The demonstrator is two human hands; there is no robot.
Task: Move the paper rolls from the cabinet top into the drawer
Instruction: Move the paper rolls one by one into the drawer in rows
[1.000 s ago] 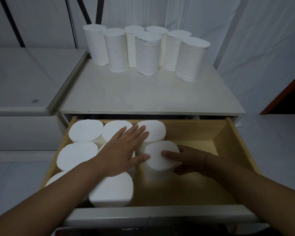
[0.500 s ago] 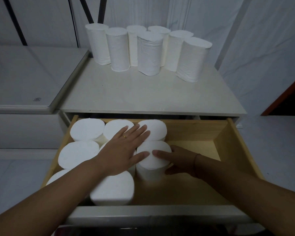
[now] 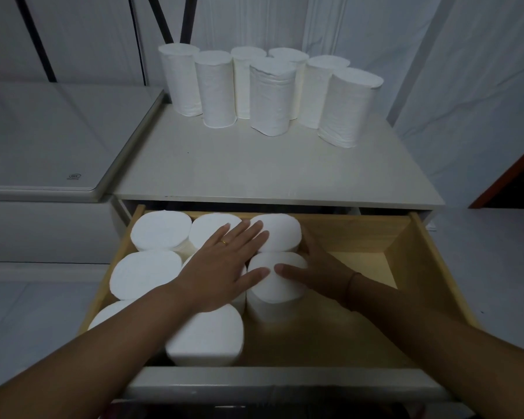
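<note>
Several white paper rolls (image 3: 271, 96) stand upright at the back of the cabinet top (image 3: 273, 170). Below it the wooden drawer (image 3: 430, 267) is pulled out, its left half packed with several upright rolls. My left hand (image 3: 224, 267) lies flat, fingers spread, on top of the packed rolls. My right hand (image 3: 318, 267) wraps the right side of one roll (image 3: 277, 290) in the middle of the drawer, pressed against its neighbours. The right half of the drawer floor shows bare wood.
A low white surface with a glass top (image 3: 49, 137) adjoins the cabinet on the left. The drawer's white front panel (image 3: 279, 385) is nearest me. Pale walls stand behind, and a dark reddish edge (image 3: 515, 176) is at the far right.
My right hand has slid the roll leftward and back until it sits against the packed rolls. My left hand has stayed flat on top of them.
</note>
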